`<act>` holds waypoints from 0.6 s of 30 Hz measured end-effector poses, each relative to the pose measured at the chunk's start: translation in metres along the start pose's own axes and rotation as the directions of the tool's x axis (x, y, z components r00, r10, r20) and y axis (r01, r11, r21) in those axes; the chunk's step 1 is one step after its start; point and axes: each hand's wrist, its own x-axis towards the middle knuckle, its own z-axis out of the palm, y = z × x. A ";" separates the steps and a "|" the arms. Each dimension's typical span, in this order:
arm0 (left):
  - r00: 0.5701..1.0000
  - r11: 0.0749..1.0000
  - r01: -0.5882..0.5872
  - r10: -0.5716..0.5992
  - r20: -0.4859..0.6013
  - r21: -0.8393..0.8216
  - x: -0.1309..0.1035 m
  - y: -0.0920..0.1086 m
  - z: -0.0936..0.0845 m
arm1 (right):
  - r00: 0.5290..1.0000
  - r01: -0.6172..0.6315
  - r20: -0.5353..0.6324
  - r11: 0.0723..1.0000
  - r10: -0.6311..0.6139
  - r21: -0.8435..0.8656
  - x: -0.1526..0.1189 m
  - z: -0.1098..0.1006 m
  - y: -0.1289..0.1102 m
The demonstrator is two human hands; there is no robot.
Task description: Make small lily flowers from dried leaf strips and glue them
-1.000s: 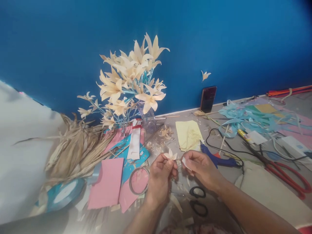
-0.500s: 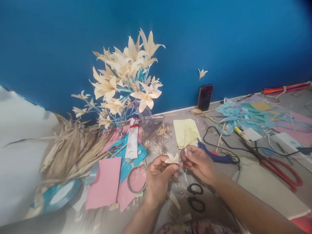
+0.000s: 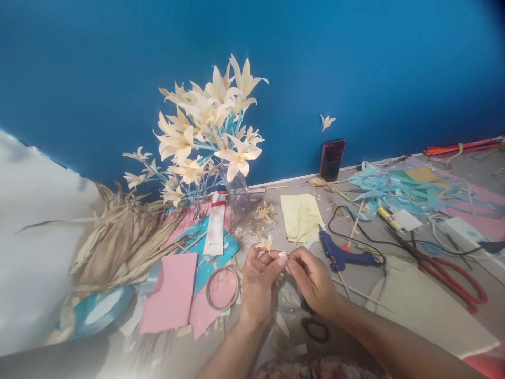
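Between the fingers of my left hand (image 3: 260,279) is a small cream flower (image 3: 265,243), its petals pointing up and away from me. My right hand (image 3: 313,279) is closed against the fingertips of my left, pinching a small white piece (image 3: 283,255) at the flower's base. Beyond my hands lies a yellow paper sheet (image 3: 302,216). A blue glue gun (image 3: 341,252) rests just right of my right hand. Black-handled scissors (image 3: 315,329) lie below it, partly hidden by the hand.
A bouquet of cream flowers (image 3: 213,116) stands in a clear vase (image 3: 239,197). Dried husks (image 3: 114,237), pink paper (image 3: 169,292), a tape roll (image 3: 209,295) and blue ribbon (image 3: 104,310) lie left. Red-handled scissors (image 3: 457,284), a phone (image 3: 331,160) and cables are right.
My right hand has moved left and meets my left fingertips with the white piece. The flower has tipped away and left in my left hand. The glue gun shows more fully.
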 end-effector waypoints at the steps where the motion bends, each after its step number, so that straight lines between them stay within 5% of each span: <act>1: 1.000 1.000 -0.002 0.002 0.004 0.013 0.000 0.001 0.000 | 1.000 0.010 0.017 1.000 -0.010 0.018 0.000 -0.001 0.000; 8: 0.997 0.952 -0.065 0.047 0.067 0.298 -0.004 0.011 -0.005 | 0.990 -0.100 0.128 0.951 0.064 0.294 0.012 -0.019 0.000; 18: 0.983 0.652 -0.172 0.160 0.088 0.738 -0.002 0.015 -0.011 | 0.973 -0.072 0.216 0.997 0.075 -0.025 0.023 -0.036 -0.022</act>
